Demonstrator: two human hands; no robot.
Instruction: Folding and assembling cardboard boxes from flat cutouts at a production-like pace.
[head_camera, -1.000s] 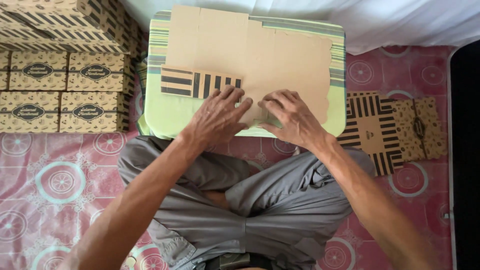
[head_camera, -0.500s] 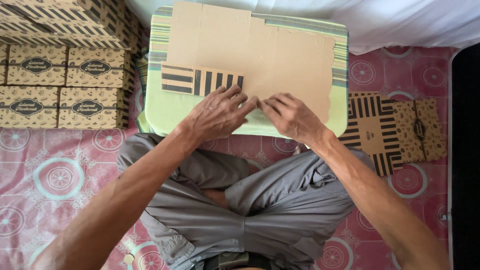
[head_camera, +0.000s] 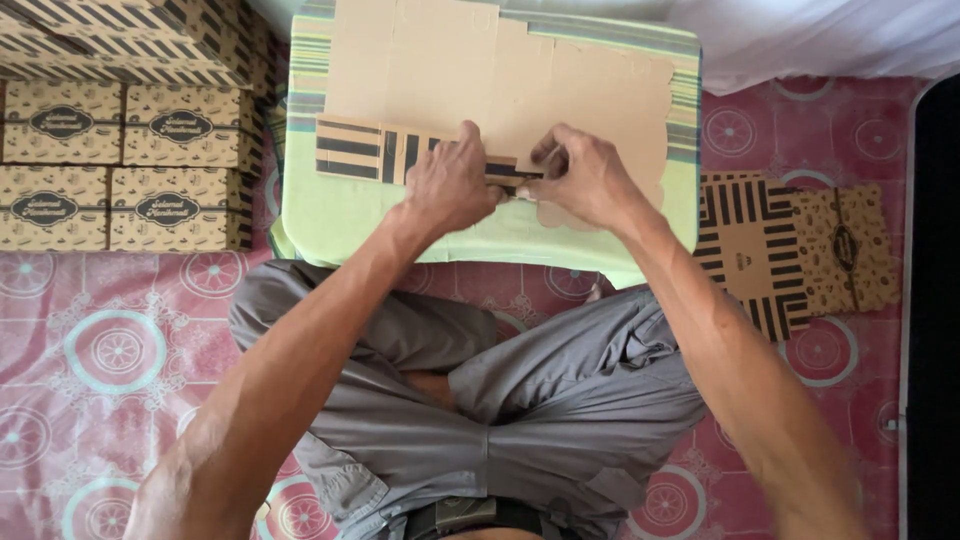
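Left hand: the left hand presses down on a striped flap, fingers curled over its fold.
Right hand: the right hand pinches the same flap's end, just beside the left.
Cardboard: the flat box blank lies on a pale green low table, its flap toward the near edge.
Surroundings: folded boxes stacked left; flat blanks right, on a pink mat.

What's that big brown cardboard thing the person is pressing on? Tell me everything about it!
It is a flat cardboard box blank, not yet made into a box. Its plain brown inside faces up, with cut flaps and a wavy right edge. A flap folded over along its near edge shows black and tan stripes. It lies on a pale green cushion. The left hand and right hand both press on that striped flap.
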